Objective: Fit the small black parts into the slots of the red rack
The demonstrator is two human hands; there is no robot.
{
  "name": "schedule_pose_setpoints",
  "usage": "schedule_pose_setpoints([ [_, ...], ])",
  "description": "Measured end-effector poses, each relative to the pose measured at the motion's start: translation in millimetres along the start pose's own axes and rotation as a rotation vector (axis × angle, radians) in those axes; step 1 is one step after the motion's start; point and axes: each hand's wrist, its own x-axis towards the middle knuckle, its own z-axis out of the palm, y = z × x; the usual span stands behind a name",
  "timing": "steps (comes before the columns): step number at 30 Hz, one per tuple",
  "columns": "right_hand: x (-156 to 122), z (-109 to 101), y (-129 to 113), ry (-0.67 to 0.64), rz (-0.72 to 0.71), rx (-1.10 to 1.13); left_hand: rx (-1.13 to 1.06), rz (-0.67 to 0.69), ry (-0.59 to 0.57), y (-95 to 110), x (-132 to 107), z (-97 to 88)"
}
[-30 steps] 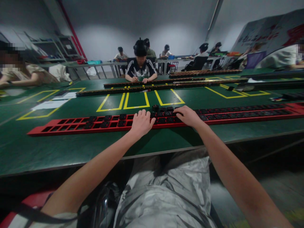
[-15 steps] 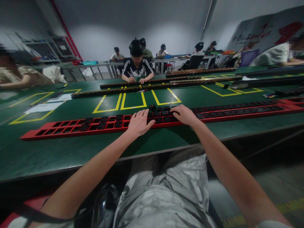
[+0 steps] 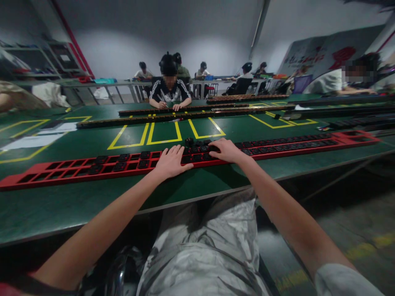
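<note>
Two bare hands at a long red frame. The red frame [image 3: 15, 180] lies across the middle of the picture on a green table [image 3: 92, 201], its long axis running from the left edge, rising slightly, to the right. Both hands rest on its central stretch, apart from each other. The left hand [image 3: 169, 162], fingers spread and holding nothing visible, is nearer the left half, where black blocks [image 3: 124, 157] sit among bare openings. The right hand [image 3: 226, 150], fingers bent, is nearer the closely filled right half; whether it grips a block cannot be told. Between the hands, blocks stand in both rows; a loose-looking dark block [image 3: 189, 142] stands at the frame's far edge. In the upper centre, a co-worker [image 3: 169, 91] sits behind dark bars [image 3: 173, 119]. Compared with the earlier frame, the whole scene is shifted leftward, whereas both hands remain over much the same stretch.
</note>
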Motion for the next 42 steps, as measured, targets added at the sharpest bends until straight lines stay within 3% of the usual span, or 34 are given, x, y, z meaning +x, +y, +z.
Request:
schedule_pose_setpoints([
  [3, 10, -11, -2, -0.153, -0.023, 0.016, 0.008, 0.079, -0.039, -14, 0, -6.7],
  [7, 24, -17, -2, -0.31, -0.091, 0.122, 0.0, 0.11, -0.111, -56, -5, -14.6],
  [9, 29, -15, -7, -0.341, -0.132, 0.129, -0.004, 0.118, -0.147, -83, -13, -15.4],
  [12, 32, -10, -22, -0.351, -0.163, 0.136, 0.103, 0.026, -0.164, -119, -29, -14.4],
  [15, 32, -7, -34, -0.337, -0.185, 0.133, 0.174, -0.017, -0.16, -137, -41, -13.3],
  [21, 24, -5, -39, -0.244, -0.197, 0.076, 0.146, -0.028, -0.177, -135, -41, -12.8],
  [31, 22, -1, -33, -0.22, -0.204, 0.088, 0.129, -0.018, -0.135, -136, -41, -6.5],
  [42, 2, -9, -47, -0.184, -0.179, 0.013, 0.059, -0.013, -0.137, -134, -51, -6.6],
])
